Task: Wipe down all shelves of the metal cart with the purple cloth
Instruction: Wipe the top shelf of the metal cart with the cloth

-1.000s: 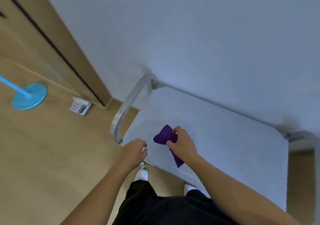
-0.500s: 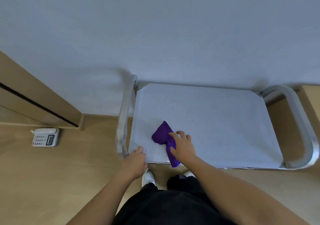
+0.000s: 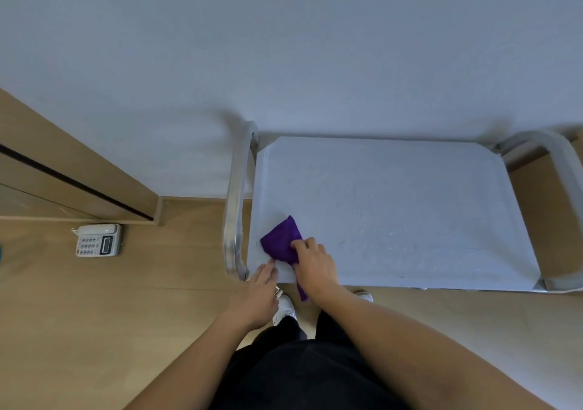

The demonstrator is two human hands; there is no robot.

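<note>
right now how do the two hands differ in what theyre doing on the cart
The right hand presses flat on the purple cloth on the cart's top shelf; the left hand holds no cloth and rests at the shelf's near left corner. The right hand reaches further onto the shelf; the left stays at its edge. Both are bare and touch the same shelf.

Soft, even daylight, faint shadows, wide-angle bending at the edges.

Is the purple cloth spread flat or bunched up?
Bunched: the purple cloth lies folded under the right hand on the cart's top shelf, one end trailing off the edge.
</note>
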